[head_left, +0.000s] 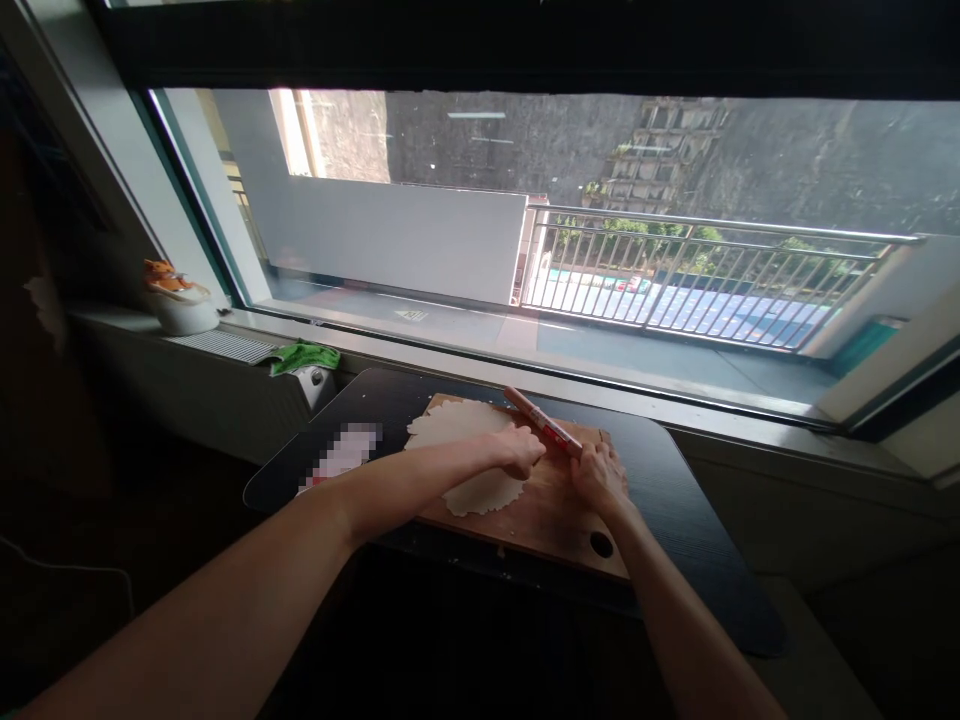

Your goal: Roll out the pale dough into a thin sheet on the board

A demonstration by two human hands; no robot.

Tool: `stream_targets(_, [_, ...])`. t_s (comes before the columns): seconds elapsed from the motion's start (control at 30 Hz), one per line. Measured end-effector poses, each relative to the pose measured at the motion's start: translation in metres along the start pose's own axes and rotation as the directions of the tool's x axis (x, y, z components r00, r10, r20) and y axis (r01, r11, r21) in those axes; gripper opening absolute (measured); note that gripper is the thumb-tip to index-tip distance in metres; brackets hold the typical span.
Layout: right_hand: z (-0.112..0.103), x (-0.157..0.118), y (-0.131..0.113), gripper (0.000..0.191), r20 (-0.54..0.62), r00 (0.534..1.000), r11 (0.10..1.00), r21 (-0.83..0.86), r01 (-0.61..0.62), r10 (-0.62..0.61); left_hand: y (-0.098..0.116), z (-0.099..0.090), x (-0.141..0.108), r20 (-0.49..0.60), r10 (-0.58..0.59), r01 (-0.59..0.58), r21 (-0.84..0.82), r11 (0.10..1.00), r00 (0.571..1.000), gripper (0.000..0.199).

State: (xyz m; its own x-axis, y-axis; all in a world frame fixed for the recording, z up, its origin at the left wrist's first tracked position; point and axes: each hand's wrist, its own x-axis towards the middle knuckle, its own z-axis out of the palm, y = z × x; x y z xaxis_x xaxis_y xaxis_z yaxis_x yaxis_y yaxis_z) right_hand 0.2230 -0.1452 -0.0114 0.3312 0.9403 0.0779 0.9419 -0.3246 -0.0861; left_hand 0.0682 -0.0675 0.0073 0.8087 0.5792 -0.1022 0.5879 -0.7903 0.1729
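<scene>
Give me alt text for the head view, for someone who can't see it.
The right hand holds one end of a rolling pin; the left hand is over a flat, pale, dough-like sheet on a wooden board. The board lies on a dark table by a window.

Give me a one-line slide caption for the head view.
Left hand over a flat sheet of dough on a wooden board, right hand at one end of a rolling pin.

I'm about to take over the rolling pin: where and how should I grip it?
I'd take the rolling pin by its far end, from the far side, closing across its width: it is a slim, straight rod on a slant, and the right hand covers its near end.
</scene>
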Motion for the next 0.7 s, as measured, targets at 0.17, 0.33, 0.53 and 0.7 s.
stream_targets(0.17, [0.000, 0.001, -0.001, 0.041, 0.007, 1.000, 1.000, -0.022, 0.003, -0.002, -0.005, 0.017, -0.017, -0.141, -0.307, 0.300, -0.070, 0.951, 0.941, 0.065])
stream_targets(0.33, [0.000, 0.000, -0.002, 0.043, 0.011, 1.000, 0.999, -0.039, 0.011, -0.010, -0.022, 0.051, -0.031, -0.120, -0.368, 0.360, -0.081, 0.929, 0.922, 0.079])
stream_targets(0.53, [0.000, -0.001, -0.002, 0.042, 0.000, 1.000, 0.997, -0.071, 0.021, -0.021, -0.029, 0.065, -0.047, -0.116, -0.226, 0.221, -0.058, 0.974, 0.967, 0.075])
stream_targets(0.7, [-0.001, -0.001, -0.003, 0.040, -0.001, 1.000, 0.995, -0.096, 0.021, -0.021, -0.061, 0.032, -0.045, -0.099, -0.311, 0.303, -0.088, 0.949, 0.945, 0.060])
